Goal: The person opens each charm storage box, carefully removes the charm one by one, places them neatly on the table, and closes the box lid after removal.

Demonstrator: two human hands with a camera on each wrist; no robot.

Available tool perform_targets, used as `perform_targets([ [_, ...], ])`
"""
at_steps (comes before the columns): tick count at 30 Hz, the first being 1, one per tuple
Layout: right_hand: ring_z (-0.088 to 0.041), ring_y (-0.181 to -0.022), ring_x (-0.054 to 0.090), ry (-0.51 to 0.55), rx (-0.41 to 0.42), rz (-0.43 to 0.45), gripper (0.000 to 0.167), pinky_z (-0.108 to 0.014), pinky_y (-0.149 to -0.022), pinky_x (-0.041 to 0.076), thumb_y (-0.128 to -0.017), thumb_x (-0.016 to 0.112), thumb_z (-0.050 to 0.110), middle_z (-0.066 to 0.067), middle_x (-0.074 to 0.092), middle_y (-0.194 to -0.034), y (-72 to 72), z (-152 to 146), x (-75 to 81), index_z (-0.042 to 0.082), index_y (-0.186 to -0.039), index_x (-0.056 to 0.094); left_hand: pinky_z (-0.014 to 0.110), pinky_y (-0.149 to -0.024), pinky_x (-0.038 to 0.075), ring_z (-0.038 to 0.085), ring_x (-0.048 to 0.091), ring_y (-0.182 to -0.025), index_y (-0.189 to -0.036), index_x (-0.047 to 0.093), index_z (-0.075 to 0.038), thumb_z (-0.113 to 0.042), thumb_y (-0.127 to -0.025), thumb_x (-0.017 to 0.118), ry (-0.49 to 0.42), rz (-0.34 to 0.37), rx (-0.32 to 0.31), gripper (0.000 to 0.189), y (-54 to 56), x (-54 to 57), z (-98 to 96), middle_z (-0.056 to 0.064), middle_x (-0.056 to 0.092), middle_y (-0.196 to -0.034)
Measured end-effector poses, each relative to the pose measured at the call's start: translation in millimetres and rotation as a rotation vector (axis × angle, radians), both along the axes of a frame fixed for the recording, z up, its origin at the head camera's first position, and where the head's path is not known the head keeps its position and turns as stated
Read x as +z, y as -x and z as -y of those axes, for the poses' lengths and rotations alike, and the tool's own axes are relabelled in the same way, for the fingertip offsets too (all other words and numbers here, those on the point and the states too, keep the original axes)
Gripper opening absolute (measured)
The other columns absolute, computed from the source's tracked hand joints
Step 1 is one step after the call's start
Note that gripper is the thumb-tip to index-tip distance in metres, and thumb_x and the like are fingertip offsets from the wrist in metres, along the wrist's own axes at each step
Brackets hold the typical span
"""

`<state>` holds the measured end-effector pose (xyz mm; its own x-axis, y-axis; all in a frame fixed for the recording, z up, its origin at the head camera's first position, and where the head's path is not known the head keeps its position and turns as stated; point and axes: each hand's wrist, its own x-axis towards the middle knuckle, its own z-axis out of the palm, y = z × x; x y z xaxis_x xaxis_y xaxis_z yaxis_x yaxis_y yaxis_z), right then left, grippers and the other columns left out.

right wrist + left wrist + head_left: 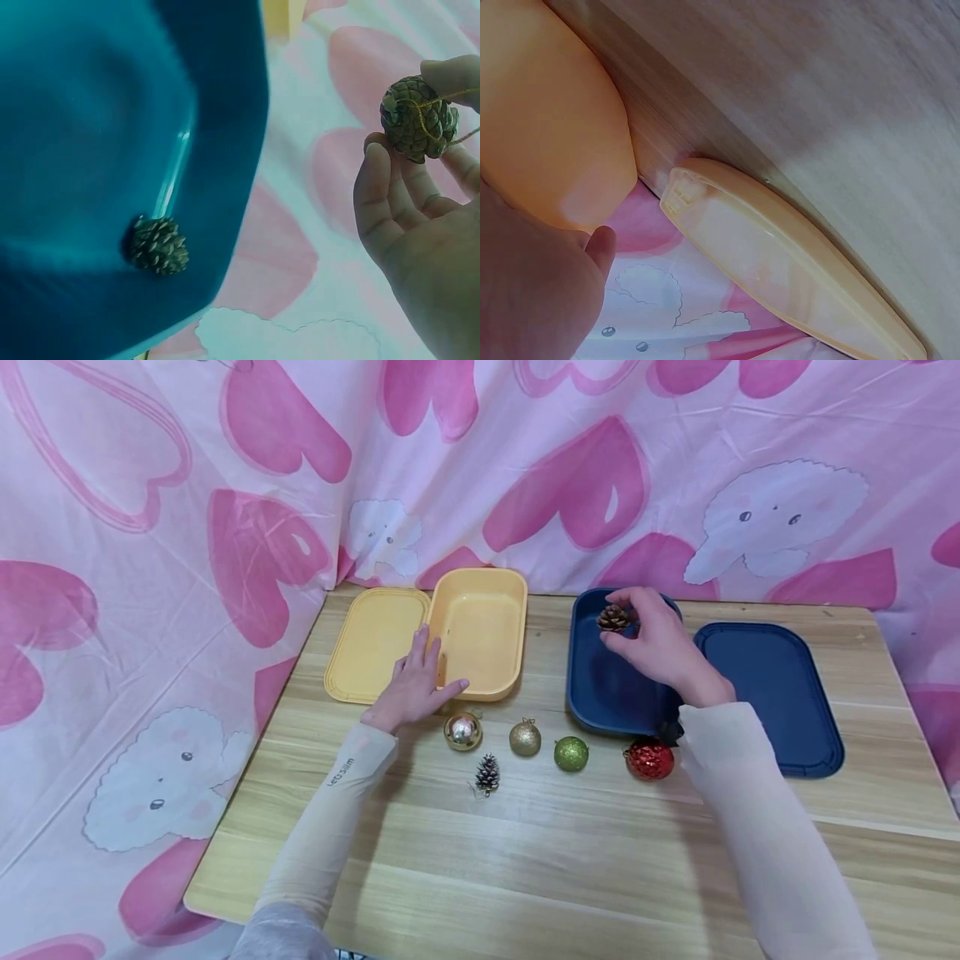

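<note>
My right hand [663, 647] pinches a brown pine cone [612, 618] between thumb and fingers, over the dark blue box [611, 693]. A gold string loops off this cone in the right wrist view. Inside the blue box, near its wall, lies a second pine cone [159, 246]. On the other side, my left hand [412, 689] has its fingers spread across the near left edge of the yellow box [486, 627], holding nothing. A frosted pine cone [487, 773] lies on the table in front.
Along the near side of the boxes sit a shiny gold ball [462, 732], a glittery gold ball [525, 738], a green ball [572, 754] and a red ball [649, 760]. Flat beside the boxes are a yellow lid [375, 643] and a blue lid [772, 702]. A pink curtain hangs behind.
</note>
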<state>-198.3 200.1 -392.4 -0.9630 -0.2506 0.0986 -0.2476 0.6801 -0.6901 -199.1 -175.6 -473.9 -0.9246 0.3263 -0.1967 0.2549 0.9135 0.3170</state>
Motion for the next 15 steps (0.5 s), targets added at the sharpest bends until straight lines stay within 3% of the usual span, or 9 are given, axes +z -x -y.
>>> perform_targets([
  [15,-0.025,-0.105,0.051,0.034,0.008,-0.078,0.05,-0.045,-0.087,0.046,-0.088,0.069,0.018,-0.012,0.052,-0.129,-19.5,12,17.1,0.006,-0.132,0.05,0.054,-0.119,0.013,0.025,-0.016,-0.149,-0.154,0.001,-0.002,-0.073,-0.09,0.031,-0.012,-0.016,-0.01,0.101,-0.4,0.1,0.1,0.012,-0.024,-0.159],
])
